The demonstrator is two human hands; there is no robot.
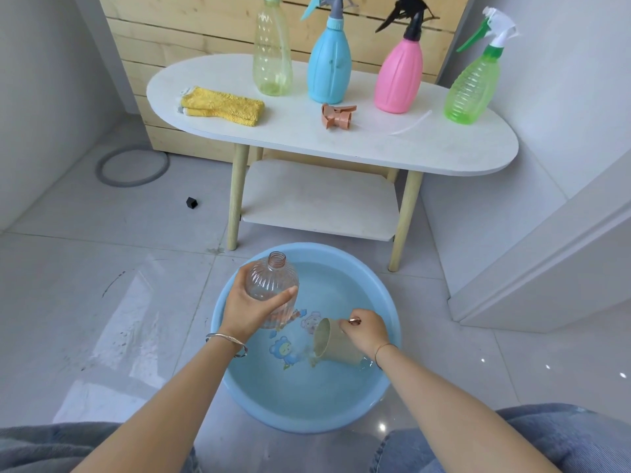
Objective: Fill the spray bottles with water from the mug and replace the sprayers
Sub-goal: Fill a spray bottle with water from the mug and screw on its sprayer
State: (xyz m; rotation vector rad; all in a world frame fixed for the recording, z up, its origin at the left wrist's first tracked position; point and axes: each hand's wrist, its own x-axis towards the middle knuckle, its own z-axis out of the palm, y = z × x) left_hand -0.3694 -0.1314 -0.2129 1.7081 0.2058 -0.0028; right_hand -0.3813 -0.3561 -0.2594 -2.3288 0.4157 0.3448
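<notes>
Left hand [252,308] is wrapped round the belly of the clear bottle [273,285], thumb across the front. The bottle sits upright with its neck open and no sprayer on it. Right hand [367,331] has its fingers curled on the upper side of the mug [333,341]. The mug is tipped on its side, mouth pointing toward the left hand, lower lip dipping into the water.

Both grips hang over the blue basin [307,423], which has water in it and cartoon prints on the bottom. The bottle is near the basin's far-left rim and the mug is right of centre, with a gap of open water between them.

Beyond the hands stands a white oval table [375,145] with a lower shelf [317,199]; its front legs come down just past the basin's far edge. On top, straight ahead of the mug, lies the loose sprayer [336,117], with its thin tube [409,122] lying further right. Behind them are a yellowish bottle [272,56] (top cut off by the frame), a blue bottle [329,70], a pink bottle [397,80] and a green bottle [473,87], those three with sprayers on. A yellow cloth [223,105] lies up and left of the left hand.

Right of the right hand, a white wall panel [546,250] closes in fairly near the basin. Left of the left hand is open tiled floor, with just a small black cube [192,202] and a grey ring [132,166] well off. The person's knees in jeans frame the basin's near side.
</notes>
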